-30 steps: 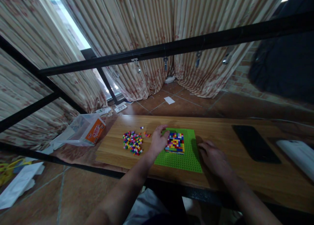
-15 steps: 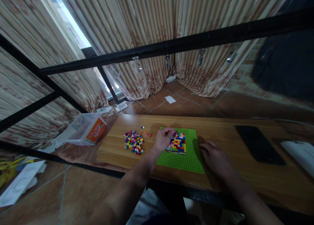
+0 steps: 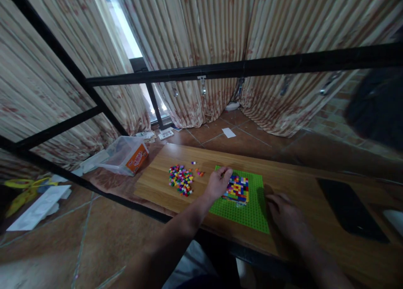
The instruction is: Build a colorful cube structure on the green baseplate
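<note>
A square build of small multicoloured toy bricks (image 3: 239, 190) rises from the green studded baseplate (image 3: 244, 215) on the wooden table. My left hand (image 3: 219, 184) is over the build's back left part, fingers pinched together; anything between the fingertips is too small to make out. Just past the baseplate's right edge, my right hand (image 3: 286, 213) rests low at the table with loosely curled fingers, and no object shows in it. A pile of loose bricks (image 3: 180, 179) lies left of the baseplate. Between them sit a few orange bricks (image 3: 199, 172), with a white and purple one (image 3: 193, 163) farther back.
A black phone-like slab (image 3: 351, 209) lies on the table (image 3: 154, 177) to the right. Beyond the left end stands a clear plastic bin (image 3: 124, 156) with an orange label. A black metal rail (image 3: 220, 72) crosses in front of the curtains, above the table's far side.
The camera has turned slightly, so the whole scene sits farther right in view. My left hand stays at the build's back left corner; my right hand keeps its place beside the baseplate.
</note>
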